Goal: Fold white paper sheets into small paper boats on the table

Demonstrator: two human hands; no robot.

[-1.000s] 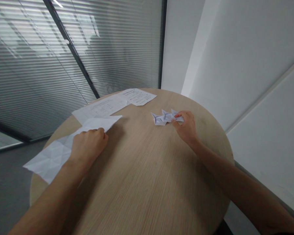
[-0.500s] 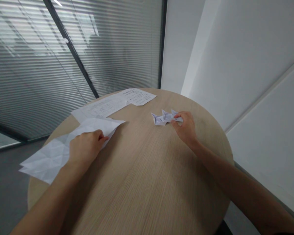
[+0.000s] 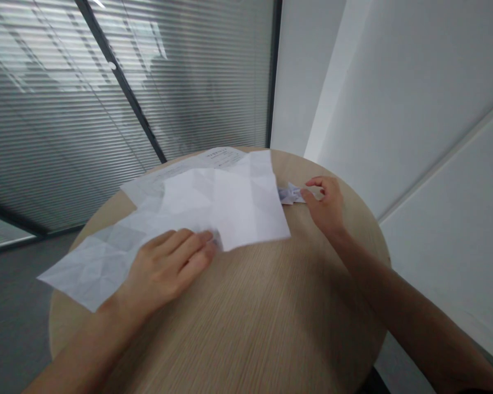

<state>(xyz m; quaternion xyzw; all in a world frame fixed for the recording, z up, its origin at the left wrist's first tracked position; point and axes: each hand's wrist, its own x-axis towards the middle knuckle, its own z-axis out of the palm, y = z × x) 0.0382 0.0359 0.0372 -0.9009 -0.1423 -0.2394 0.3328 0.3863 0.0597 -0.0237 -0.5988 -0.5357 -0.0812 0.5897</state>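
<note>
My left hand [image 3: 175, 265] is closed on the near edge of a large white sheet of paper [image 3: 250, 202] covered in fold creases. Its right part is spread out toward the middle of the table, while more creased paper [image 3: 96, 268] extends to the left behind my wrist. At the right, my right hand [image 3: 325, 208] has thumb and forefinger apart, beside the right end of a row of small folded paper pieces [image 3: 293, 193]. Whether the thumb touches them I cannot tell. The sheet hides the left part of that row.
Printed pages [image 3: 219, 157] lie at the back left, partly covered by the creased sheet. The round wooden table [image 3: 254, 317] has a curved edge, with a white wall [image 3: 427, 109] to the right and a blind-covered glass partition [image 3: 213, 82] behind.
My left hand has moved right, and the creased sheet has swung open over the table toward the folded pieces. My right hand has shifted slightly right, its fingers off the folded paper's top.
</note>
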